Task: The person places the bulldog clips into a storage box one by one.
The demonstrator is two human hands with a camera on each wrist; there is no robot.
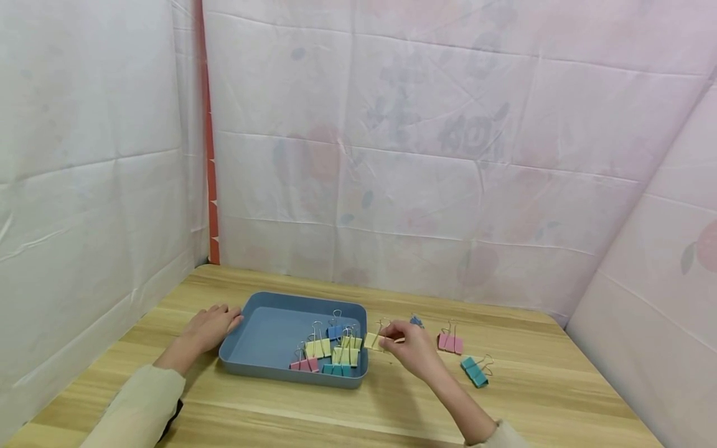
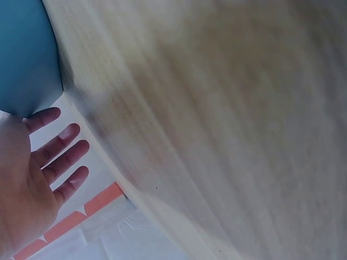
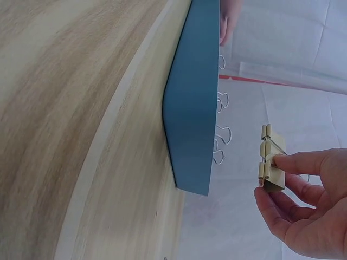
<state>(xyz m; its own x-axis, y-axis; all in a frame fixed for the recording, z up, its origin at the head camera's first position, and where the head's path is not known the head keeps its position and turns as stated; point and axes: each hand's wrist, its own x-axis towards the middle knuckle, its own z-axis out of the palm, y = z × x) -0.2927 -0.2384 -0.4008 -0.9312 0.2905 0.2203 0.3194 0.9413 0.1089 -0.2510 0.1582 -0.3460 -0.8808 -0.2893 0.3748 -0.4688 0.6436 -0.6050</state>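
Observation:
Between thumb and fingers my right hand (image 1: 413, 350) pinches a yellow binder clip (image 3: 272, 160), held up just outside the right wall of a blue tray (image 1: 269, 371). My left hand (image 1: 211, 326) has its fingers extended and touches the tray's left edge; in the left wrist view the fingers (image 2: 62, 145) are spread by the tray's corner. Inside the tray's right half sit several binder clips: yellow ones (image 1: 344, 356), a blue one (image 1: 334, 333), a pink one (image 1: 305, 364) and a teal one (image 1: 337, 370), most with wire handles upright.
On the wooden table (image 1: 538, 398), right of my right hand, lie a pink binder clip (image 1: 450, 343) and a teal one (image 1: 475, 372). A small blue clip (image 1: 416, 321) sits behind that hand. White patterned sheets (image 1: 414, 186) hang around the table's back and sides.

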